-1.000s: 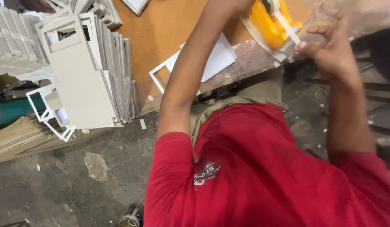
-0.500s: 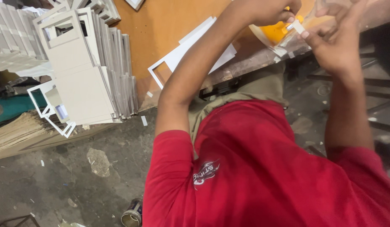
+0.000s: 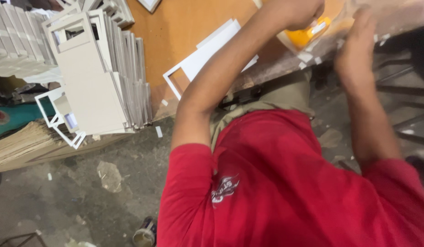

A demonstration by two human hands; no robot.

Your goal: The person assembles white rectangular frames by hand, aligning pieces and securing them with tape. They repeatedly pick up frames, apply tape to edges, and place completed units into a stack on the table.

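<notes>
Hands at the bench edge
Left hand (image 3: 296,11) fisted over a half-hidden yellow tool (image 3: 308,34); right hand (image 3: 358,48) blurred, grip unclear; tool's axis indiscernible.

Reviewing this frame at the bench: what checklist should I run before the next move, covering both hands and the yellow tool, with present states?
1. Left hand gripping the yellow tool: ok, it is closed over the tool's top.
2. Right hand holding anything: cannot tell, it is blurred beside the tool.
3. Yellow tool resting on the orange table: cannot tell, the hand covers it.
4. White frame piece flat on the table: ok, it lies beneath the left forearm.
5. Stack of white panels apart from both hands: ok.
6. Table edge free of scraps: not ok, small white scraps lie near the tool.
</notes>
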